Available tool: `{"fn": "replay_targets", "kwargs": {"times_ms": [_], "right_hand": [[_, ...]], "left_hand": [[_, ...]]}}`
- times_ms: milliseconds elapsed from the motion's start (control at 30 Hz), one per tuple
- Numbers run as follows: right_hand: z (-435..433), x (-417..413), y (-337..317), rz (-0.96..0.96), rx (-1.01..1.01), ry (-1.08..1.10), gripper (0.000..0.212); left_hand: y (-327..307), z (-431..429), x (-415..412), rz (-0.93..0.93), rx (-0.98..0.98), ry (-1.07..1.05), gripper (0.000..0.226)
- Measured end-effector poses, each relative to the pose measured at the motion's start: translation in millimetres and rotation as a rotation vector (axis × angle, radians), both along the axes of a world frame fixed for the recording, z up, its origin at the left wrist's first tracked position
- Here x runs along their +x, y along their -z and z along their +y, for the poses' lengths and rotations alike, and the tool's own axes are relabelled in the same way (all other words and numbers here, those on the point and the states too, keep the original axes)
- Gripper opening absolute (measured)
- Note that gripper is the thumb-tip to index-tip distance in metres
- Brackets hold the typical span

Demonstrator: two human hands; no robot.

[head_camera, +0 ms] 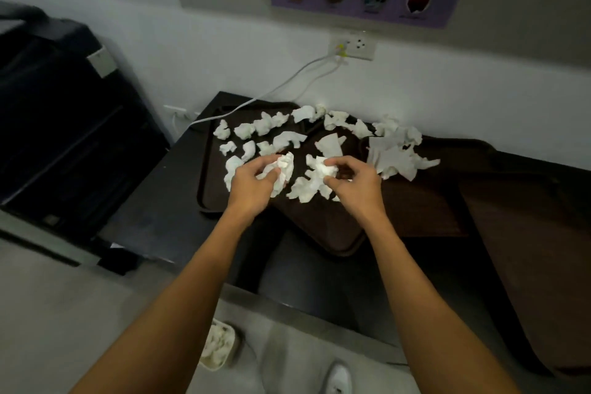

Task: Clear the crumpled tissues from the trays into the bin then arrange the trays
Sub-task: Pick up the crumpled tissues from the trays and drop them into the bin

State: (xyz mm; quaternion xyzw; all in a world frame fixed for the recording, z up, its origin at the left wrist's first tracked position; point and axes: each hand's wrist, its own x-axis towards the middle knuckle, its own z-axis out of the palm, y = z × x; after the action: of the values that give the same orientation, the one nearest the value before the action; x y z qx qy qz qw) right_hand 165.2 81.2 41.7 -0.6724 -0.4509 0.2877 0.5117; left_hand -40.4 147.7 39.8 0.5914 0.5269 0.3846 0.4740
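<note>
**A:** What are the hands holding?

**B:** The left hand (252,184) has its fingers curled round a crumpled white paper tissue (283,169). The right hand (356,184) pinches a second white tissue wad (324,168) between thumb and fingertips.

**A:** What lies under them?

**B:** Under the left hand is a dark brown plastic tray (204,189). Under the right hand a second brown tray (329,233) lies askew, with its near corner past the table edge. A third brown tray (447,195) sits at three o'clock.

**A:** And the other tissues?

**B:** Loose crumpled white tissues (265,125) spread across the trays from ten to twelve o'clock of the hands. Flatter white sheets (393,157) lie at two o'clock of the right hand.

**A:** And the bin?

**B:** The small pale bin (220,345) stands on the grey floor at six o'clock, beside the left forearm, with white tissues inside.

**A:** Farther out?

**B:** A black table (160,217) bears the trays. A white cable (271,93) runs from its far edge up to a wall socket (351,46) at twelve o'clock. A large black machine (64,121) stands at nine o'clock.
</note>
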Motion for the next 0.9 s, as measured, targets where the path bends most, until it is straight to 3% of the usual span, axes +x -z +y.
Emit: {"fn": "replay_targets", "kwargs": {"times_ms": [533, 900], "right_hand": [[-12, -251, 20, 0.054, -0.073, -0.276, 0.026], [-6, -348, 60, 0.042, -0.144, -0.488, 0.028]], "left_hand": [[30, -68, -253, 0.058, -0.045, -0.268, 0.026], [66, -99, -342, 0.085, -0.113, -0.549, 0.025]]}}
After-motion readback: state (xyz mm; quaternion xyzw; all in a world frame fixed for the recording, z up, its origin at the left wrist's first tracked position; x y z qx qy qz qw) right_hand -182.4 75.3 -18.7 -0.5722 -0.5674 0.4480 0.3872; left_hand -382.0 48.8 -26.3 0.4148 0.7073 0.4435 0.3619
